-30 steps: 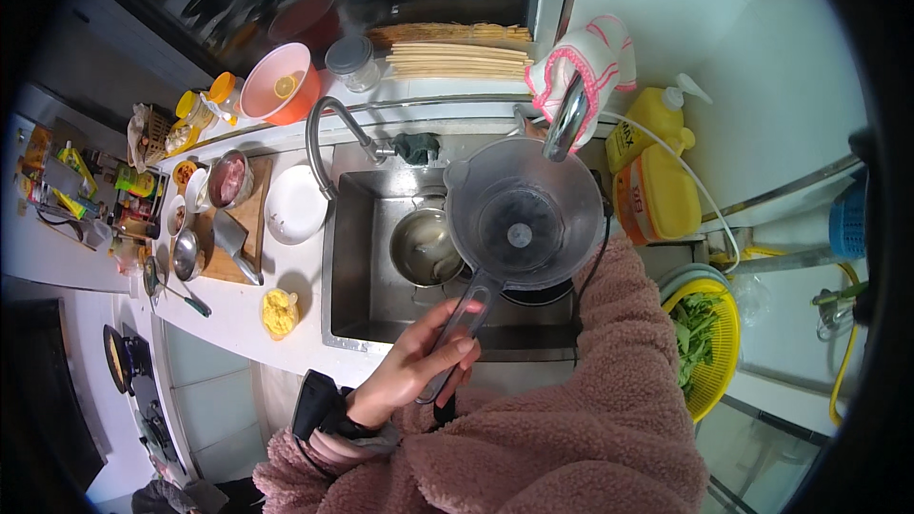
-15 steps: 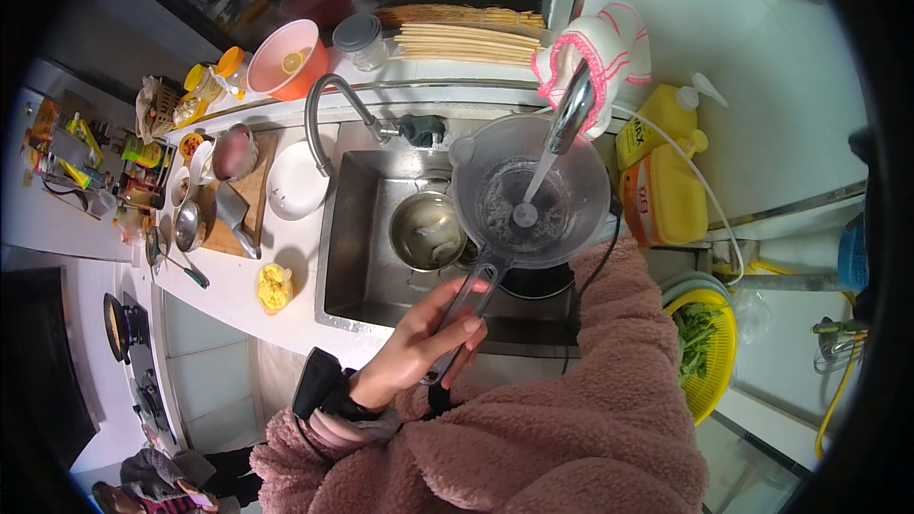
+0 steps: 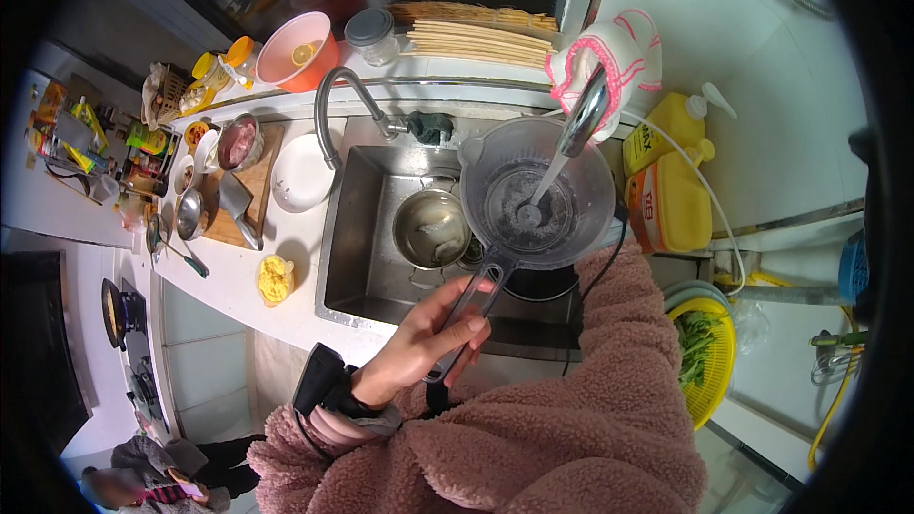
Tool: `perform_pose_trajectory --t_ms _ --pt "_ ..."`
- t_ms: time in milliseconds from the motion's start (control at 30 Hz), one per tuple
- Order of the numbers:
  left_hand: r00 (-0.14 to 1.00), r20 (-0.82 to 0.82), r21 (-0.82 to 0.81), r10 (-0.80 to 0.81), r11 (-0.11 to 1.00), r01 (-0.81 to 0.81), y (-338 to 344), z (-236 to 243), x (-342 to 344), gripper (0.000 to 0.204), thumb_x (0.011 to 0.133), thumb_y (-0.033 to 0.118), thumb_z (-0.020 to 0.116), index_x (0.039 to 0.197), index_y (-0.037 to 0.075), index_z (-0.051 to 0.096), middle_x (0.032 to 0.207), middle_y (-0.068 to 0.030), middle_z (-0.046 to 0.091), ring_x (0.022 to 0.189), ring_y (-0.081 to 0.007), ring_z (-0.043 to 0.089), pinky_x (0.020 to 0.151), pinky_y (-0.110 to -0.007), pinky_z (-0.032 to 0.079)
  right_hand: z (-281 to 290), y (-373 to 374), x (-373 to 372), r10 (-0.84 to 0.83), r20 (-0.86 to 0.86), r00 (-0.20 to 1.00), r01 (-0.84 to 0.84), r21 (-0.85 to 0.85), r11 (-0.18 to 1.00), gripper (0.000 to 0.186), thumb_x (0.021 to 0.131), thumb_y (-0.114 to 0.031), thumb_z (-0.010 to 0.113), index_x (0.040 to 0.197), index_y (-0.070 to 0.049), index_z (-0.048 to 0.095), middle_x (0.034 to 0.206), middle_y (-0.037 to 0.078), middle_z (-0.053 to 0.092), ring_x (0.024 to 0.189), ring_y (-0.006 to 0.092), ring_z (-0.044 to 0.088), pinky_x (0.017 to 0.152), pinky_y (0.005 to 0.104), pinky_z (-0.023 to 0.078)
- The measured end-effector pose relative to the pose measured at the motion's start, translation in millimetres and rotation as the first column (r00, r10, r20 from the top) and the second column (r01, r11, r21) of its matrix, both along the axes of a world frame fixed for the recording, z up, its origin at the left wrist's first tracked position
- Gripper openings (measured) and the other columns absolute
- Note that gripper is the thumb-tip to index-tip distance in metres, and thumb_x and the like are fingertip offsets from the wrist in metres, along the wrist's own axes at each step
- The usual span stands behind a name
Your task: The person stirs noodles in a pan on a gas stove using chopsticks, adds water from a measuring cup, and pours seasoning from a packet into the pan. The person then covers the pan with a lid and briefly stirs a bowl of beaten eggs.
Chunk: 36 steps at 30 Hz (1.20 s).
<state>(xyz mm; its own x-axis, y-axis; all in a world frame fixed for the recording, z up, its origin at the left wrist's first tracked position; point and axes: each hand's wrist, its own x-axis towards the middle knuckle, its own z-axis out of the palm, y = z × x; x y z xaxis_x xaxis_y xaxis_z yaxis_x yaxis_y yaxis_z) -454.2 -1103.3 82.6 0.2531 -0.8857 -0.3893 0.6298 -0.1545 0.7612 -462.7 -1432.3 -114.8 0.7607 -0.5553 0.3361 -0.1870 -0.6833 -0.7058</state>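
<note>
1. Left hand [image 3: 433, 328]: fingers wrapped round the handle of a grey strainer [image 3: 538, 195], held over the right part of the sink [image 3: 357, 228].
2. Right hand: hidden behind the pink fleece sleeve [image 3: 609, 343]; finger state cannot be told.
3. Tap [image 3: 583, 119]: above the sink's right rear corner, running; stream landing in the strainer's middle.
4. Step, as judged: rinsing the strainer. Next move, likely: tilting or turning it under the stream, wrist kept level with the sink rim.
5. Metal pot [image 3: 430, 228]: inside the sink, left of and below the strainer.
6. Second curved tap [image 3: 333, 109]: at the sink's rear left.
7. Yellow bottle [image 3: 666, 190]: just right of the sink, close to the strainer's edge.
8. Open room: mainly above the sink, toward its front; white plate [image 3: 301, 174] on the counter left of the sink.
</note>
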Motion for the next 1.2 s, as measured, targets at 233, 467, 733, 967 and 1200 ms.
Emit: perform_pose_trajectory --t_ms 233,467,733,967,1200 --pt "1.000 0.002 0.010 0.005 1.000 -0.005 -1.3 0.8 -0.5 0.038 0.095 0.008 0.045 0.132 0.006 0.034 0.077 -0.0053 0.050 0.042 -0.0097 0.047 0.058 -0.023 0.045 -2.5 -1.7 -4.6 -0.011 0.005 1.000 0.011 0.005 1.000 0.029 0.082 -0.012 0.059 0.107 0.002 0.055 0.101 0.018 0.060 0.092 0.0318 0.059 0.077 0.0366 0.047" --pt "1.000 0.007 0.039 -0.002 0.999 0.001 -3.5 2.3 -0.2 0.037 0.095 0.010 0.046 0.130 0.006 0.036 0.075 -0.0048 0.050 0.043 -0.0094 0.047 0.051 -0.022 0.042 -5.3 0.2 -8.1 -0.020 0.011 1.000 0.020 0.009 1.000 0.029 0.082 -0.012 0.059 0.107 0.003 0.056 0.100 0.018 0.060 0.091 0.0309 0.059 0.076 0.0365 0.047" --pt "1.000 0.014 0.049 0.011 0.999 -0.011 -6.9 -1.8 -0.5 0.036 0.095 0.011 0.047 0.130 0.007 0.037 0.075 -0.0048 0.050 0.044 -0.0090 0.047 0.048 -0.022 0.041 -9.0 4.0 -10.1 -0.025 0.014 1.000 0.025 0.013 1.000 0.028 0.082 -0.012 0.059 0.105 0.003 0.056 0.098 0.017 0.061 0.089 0.0298 0.060 0.075 0.0363 0.047" --pt "1.000 -0.006 0.054 0.014 0.998 -0.013 -7.9 -4.4 1.4 0.037 0.095 0.012 0.048 0.130 0.007 0.037 0.075 -0.0047 0.051 0.045 -0.0093 0.048 0.047 -0.021 0.041 -10.0 0.8 -6.7 -0.024 0.014 1.000 0.024 0.011 1.000 0.027 0.082 -0.012 0.060 0.105 0.003 0.057 0.097 0.017 0.061 0.088 0.0288 0.060 0.075 0.0361 0.047" --pt "1.000 0.008 0.073 0.020 0.997 -0.020 -9.8 -2.6 2.9 0.038 0.095 0.012 0.049 0.130 0.007 0.038 0.075 -0.0044 0.051 0.046 -0.0090 0.048 0.047 -0.021 0.041 -11.3 -1.3 -3.1 -0.022 0.017 1.000 0.022 0.015 1.000 0.027 0.082 -0.012 0.060 0.104 0.004 0.057 0.095 0.016 0.062 0.087 0.0278 0.061 0.074 0.0360 0.048"
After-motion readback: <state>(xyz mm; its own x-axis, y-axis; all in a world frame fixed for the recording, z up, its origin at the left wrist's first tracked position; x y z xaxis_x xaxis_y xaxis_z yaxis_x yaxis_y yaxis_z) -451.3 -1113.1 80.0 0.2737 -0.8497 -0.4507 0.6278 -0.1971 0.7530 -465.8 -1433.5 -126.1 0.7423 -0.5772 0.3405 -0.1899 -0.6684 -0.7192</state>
